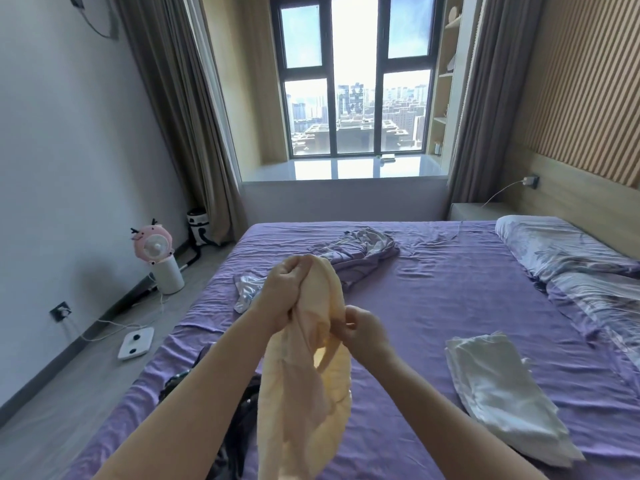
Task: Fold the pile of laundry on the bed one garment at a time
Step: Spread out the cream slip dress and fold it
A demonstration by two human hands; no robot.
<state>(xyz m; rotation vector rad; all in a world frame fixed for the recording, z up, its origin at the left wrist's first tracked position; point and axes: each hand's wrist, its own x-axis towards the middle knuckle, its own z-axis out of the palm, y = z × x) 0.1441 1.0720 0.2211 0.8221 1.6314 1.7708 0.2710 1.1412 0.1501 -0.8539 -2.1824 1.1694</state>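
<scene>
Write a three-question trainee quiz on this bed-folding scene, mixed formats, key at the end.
1. True or false: both hands grip the yellow garment.
2. Which hand grips higher: left hand or right hand?
3. Multiple choice: the folded white garment lies A) on the floor, B) on the purple bed to the person's right, C) on the windowsill.

Key: 1 true; 2 left hand; 3 B.

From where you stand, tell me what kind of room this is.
Most likely a bedroom in a high-rise flat. A wide bed with a purple sheet and a pillow fills the room, curtains frame a window over city towers, and both hands hold a pale yellow garment above it.
</scene>
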